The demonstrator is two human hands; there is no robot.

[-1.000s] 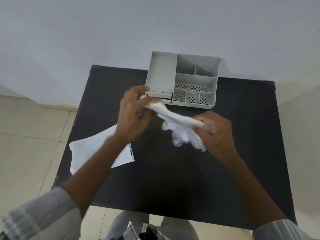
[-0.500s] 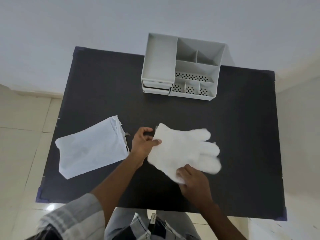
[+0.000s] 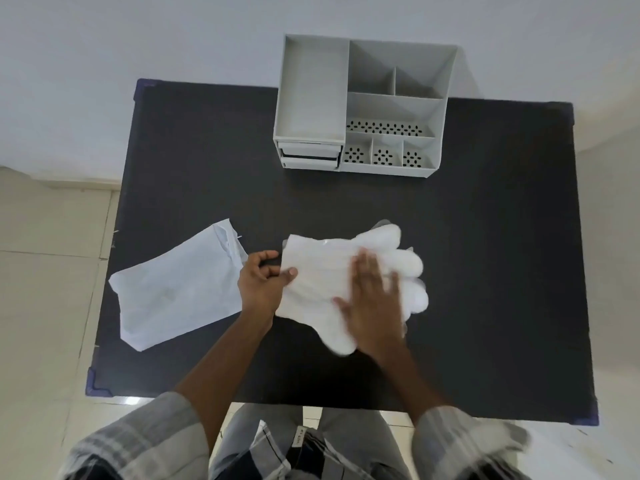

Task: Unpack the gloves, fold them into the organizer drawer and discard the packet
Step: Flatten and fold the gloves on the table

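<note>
White gloves [image 3: 322,268] lie flat on the black table [image 3: 467,271], cuffs to the left and fingers to the right. My left hand [image 3: 261,284] pinches the cuff edge between thumb and fingers. Spread flat, my right hand [image 3: 372,299] presses on the middle of the gloves, blurred by motion. The empty white packet [image 3: 176,287] lies to the left of my left hand. At the table's far edge stands the grey organizer [image 3: 360,105], its two small drawers [image 3: 310,155] at the front left, both pushed in.
The table's near edge runs just in front of my lap. Tiled floor shows to the left and right of the table. A pale wall rises behind the organizer.
The gloves went from being held up between both hands to lying flat on the table. My right hand slid from the lower edge onto the middle of the gloves.
</note>
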